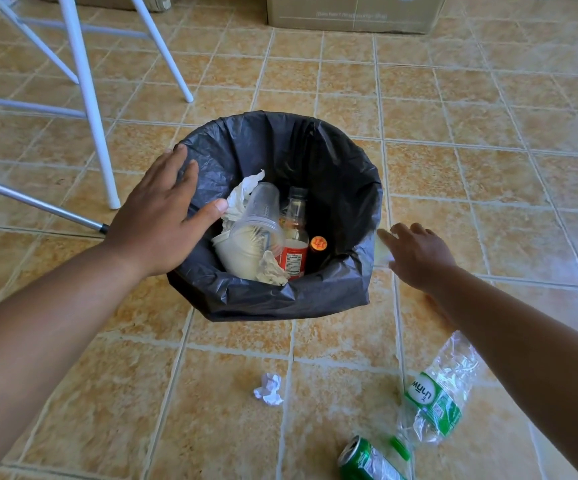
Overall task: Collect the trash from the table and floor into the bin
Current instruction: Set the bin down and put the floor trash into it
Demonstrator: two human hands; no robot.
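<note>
Left hand (162, 216) flat and spread wide, palm down, resting on the left rim of the bin (336, 285), thumb reaching over the opening. Holds nothing. Right hand (415, 252) just beside the bin's right rim, fingers pointing toward it and loosely open; something pale and blurred at the fingertips, can't tell whether it's gripped or what it is.

Bin is lined with a black bag (280, 150) and stands on the tiled floor (488, 168). Inside: clear plastic cup (263, 209) lying tilted, white tub (235, 254) under it, crumpled tissue (242, 195) at the left, another wad (273, 270) at the front, clear bottle with red label (294, 237), dark bottle with orange cap (318, 245) beside it.

Trash on the floor, near edge of view: crumpled paper ball (269, 389) in front of the bin, crushed clear bottle with green label (436, 396) under the right forearm, green can (363, 460) just beside the bottle's cap end.

White table legs (86, 98) upper left, cardboard box (349, 12) at the top.
</note>
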